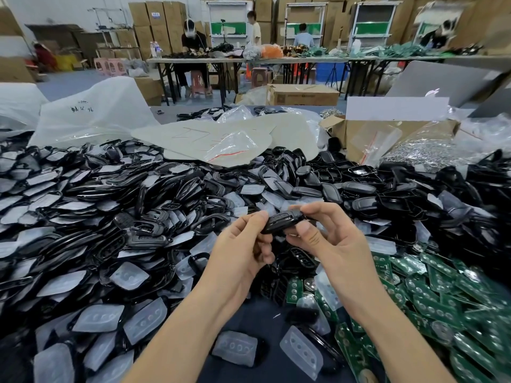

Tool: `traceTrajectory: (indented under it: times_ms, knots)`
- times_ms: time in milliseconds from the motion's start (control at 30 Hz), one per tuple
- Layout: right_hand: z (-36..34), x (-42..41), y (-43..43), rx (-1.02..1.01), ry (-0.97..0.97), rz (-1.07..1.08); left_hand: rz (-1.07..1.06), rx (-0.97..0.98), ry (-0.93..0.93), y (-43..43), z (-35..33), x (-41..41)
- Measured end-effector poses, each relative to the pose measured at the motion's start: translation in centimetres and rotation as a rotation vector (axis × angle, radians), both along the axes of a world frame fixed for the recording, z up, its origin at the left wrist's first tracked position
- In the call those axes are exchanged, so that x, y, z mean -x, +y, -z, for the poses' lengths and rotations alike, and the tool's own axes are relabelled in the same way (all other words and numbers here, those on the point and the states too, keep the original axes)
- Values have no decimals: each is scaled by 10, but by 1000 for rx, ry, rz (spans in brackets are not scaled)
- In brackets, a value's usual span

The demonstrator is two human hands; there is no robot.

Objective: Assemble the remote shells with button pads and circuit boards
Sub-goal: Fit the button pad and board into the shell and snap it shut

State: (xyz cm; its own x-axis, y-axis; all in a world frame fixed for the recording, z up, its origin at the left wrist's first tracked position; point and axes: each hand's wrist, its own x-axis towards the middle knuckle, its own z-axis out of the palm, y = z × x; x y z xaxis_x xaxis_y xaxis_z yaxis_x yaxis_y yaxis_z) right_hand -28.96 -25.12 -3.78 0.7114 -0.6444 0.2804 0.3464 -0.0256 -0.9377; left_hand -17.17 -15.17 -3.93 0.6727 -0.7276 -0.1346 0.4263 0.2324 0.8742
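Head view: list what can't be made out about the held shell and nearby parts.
- Black remote shell: head view; fingers of the left hand and right hand cover both ends, so whether a pad or board sits inside is hidden.
- Green circuit boards: head view; pile cut off by right and bottom edges, markings blurred.
- Writing on the plastic bag: head view; too small to read.

We saw a large clear plastic bag slumped at far left, with grey card sheets beside it and a small zip bag on top. An open cardboard box stood right, near a heap of metal rings. Behind, a seated worker faced a long counter before stacked cartons.
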Motion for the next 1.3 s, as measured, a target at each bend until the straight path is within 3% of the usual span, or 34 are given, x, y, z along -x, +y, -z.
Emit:
traceTrajectory:
  times_ms: [100, 267, 500, 1300]
  knots:
    - [0, -1, 1, 18, -10, 26, -11, 29, -39, 0, 1, 1]
    - [0, -4, 0, -46, -54, 84, 0, 137, -273, 3, 3, 5]
    - [0, -2, -3, -66, -98, 101, -123, 48, -574, 7, 2, 13]
    - [2, -1, 2, 206, -33, 113, -313, 2, -943, 10, 3, 11]
